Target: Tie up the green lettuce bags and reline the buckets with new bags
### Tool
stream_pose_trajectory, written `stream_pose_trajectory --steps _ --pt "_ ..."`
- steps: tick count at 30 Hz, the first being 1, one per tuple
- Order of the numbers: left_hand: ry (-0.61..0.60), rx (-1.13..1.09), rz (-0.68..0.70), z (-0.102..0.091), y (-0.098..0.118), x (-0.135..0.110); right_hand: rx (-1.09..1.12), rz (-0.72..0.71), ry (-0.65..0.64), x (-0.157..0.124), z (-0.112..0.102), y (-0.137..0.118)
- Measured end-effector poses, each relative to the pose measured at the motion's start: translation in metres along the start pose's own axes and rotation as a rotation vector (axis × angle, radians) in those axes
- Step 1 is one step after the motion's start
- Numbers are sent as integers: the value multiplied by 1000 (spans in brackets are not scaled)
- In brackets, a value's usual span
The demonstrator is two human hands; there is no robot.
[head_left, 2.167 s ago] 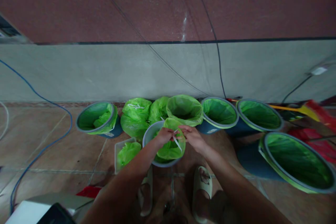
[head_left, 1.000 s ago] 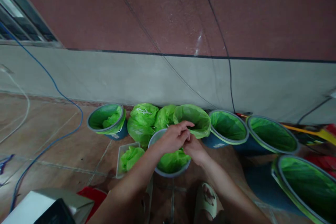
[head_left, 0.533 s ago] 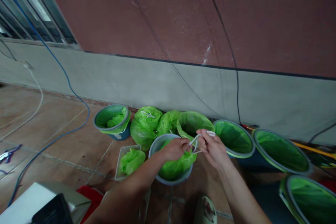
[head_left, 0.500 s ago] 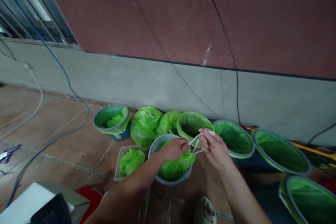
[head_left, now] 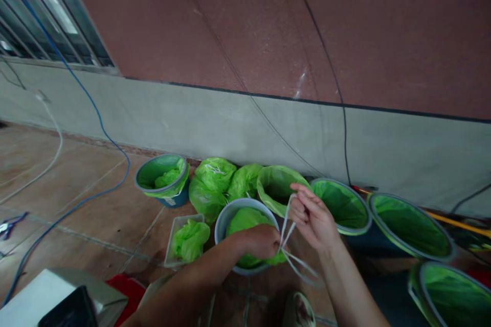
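Note:
A light grey bucket (head_left: 224, 214) stands before me with a bunched green plastic bag (head_left: 243, 222) inside it. White drawstrings (head_left: 287, 232) rise from the bag's right side. My left hand (head_left: 264, 241) is closed around the base of the drawstrings, low over the bucket's right rim; its fingertips are partly hidden. Higher up and to the right, my right hand (head_left: 312, 217) has a loop of the drawstring between curled fingers, with the index finger stretched out. A loose loop of string hangs below it.
Green-lined bins (head_left: 341, 204) stand along the wall to the right, and a lined blue bin (head_left: 178, 196) to the left. Filled green bags (head_left: 209, 189) lean behind the bucket. A clear tub (head_left: 169, 250), a white box (head_left: 42, 296) and a blue cable (head_left: 72, 212) are at left.
My left hand has moved down to the base of the drawstrings. My right hand's index finger has straightened, and a loop of string now dangles to the lower right.

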State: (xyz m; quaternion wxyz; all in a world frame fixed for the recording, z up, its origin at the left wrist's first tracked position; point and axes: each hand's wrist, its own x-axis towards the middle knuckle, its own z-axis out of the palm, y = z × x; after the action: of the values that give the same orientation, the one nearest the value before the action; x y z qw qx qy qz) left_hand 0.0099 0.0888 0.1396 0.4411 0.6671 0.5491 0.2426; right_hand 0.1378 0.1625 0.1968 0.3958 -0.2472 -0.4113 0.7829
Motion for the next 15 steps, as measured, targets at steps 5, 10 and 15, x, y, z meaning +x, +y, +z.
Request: stream_pose_trajectory --steps 5,10,15 --pt "-139 93 99 -14 3 -4 -183 -24 233 11 -36 -1" --pt "126 39 -32 -21 -13 6 -673 295 398 3 -43 28" --pt "234 8 -211 -28 -21 14 -867 295 16 -4 -32 66"
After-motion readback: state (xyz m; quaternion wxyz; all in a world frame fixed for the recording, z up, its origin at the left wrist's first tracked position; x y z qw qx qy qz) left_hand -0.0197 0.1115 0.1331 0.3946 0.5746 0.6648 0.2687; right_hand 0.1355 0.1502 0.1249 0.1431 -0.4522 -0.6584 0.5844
